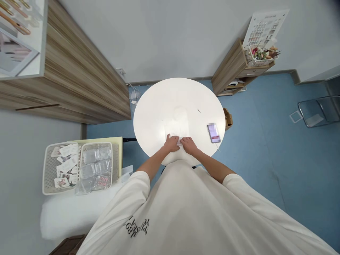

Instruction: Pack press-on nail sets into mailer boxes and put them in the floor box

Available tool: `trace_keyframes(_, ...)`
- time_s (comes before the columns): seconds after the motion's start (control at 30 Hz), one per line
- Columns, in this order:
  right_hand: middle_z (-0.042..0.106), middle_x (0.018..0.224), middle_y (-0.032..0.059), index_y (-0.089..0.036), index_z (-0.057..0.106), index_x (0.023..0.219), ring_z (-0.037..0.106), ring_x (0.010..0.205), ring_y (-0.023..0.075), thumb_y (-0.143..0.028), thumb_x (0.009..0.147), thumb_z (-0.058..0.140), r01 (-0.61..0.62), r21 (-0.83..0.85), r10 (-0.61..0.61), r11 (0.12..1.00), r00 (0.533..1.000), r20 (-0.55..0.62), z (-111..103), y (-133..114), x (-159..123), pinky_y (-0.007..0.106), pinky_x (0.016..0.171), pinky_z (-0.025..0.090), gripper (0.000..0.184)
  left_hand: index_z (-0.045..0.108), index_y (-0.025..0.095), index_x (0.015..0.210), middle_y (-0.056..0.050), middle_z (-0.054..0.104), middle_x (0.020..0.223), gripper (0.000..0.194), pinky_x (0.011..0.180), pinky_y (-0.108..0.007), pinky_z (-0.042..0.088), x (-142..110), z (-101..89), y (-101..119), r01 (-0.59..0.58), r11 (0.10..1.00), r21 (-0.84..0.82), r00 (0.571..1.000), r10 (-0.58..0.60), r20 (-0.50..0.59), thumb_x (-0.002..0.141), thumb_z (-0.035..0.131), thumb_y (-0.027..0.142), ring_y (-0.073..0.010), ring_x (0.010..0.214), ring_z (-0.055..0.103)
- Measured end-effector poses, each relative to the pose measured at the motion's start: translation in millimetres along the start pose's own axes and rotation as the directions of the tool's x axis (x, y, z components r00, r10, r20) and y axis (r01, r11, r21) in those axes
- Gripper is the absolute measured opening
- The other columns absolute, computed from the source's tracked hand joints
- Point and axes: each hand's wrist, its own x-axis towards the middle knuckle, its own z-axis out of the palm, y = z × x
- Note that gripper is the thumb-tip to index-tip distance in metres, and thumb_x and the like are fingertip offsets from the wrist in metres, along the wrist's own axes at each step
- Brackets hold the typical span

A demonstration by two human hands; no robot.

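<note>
Though I cannot tell whether the half-curled left hand (172, 143) and right hand (189, 145) grip or merely press the pale sheet (177, 124), light, even pressure should limit creasing.

I count one left hand (172, 143), one right hand (188, 145), one round table (156, 102), one blurred purple object (214, 133), three white baskets (47, 170), two wood-grain cabinets (85, 67), one printed board (264, 28), one chair (309, 101) and one cardboard box (228, 118).
</note>
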Motion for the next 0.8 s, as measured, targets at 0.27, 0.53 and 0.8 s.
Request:
trace_keyframes(0.27,0.068,0.110,0.0102,-0.017,0.061,0.115,0.058,0.102,0.0259,-0.009,0.087,0.051,0.039,0.043,-0.041,0.998,0.998,0.048,-4.6,-3.1,-2.8,0.036,0.095,0.034,0.031,0.054,0.019,0.125,-0.014,0.060,0.135,0.037,0.124,-0.056,0.012,-23.1,4.6,6.5,0.008,0.997,-0.073,0.999,-0.005,0.040,0.091,0.048,0.032,-0.0280,0.132,0.052)
trace_keyframes(0.53,0.071,0.105,0.0082,-0.017,0.061,0.117,0.063,0.096,0.0237,-0.015,0.094,0.047,-0.055,0.094,0.049,0.994,0.997,0.061,-24.6,12.8,22.0,0.035,0.094,0.036,0.027,0.051,0.017,0.140,-0.016,0.043,0.156,0.053,0.124,-0.058,0.014,-19.3,-1.8,13.2,0.124,0.992,-0.016,0.984,-0.125,-0.125,0.087,0.047,0.017,-0.0308,0.149,0.033)
trace_keyframes(0.8,0.058,0.134,0.0178,-0.016,0.063,0.128,0.049,0.122,0.0322,-0.018,0.095,0.044,-0.211,0.113,0.211,0.971,0.977,0.008,-19.0,30.9,65.0,0.044,0.103,0.036,0.038,0.032,0.018,0.158,-0.016,0.021,0.169,0.077,0.125,-0.059,0.007,-27.2,5.5,22.1,0.180,0.983,0.025,0.971,-0.173,-0.167,0.084,0.051,0.014,-0.0332,0.157,0.013)
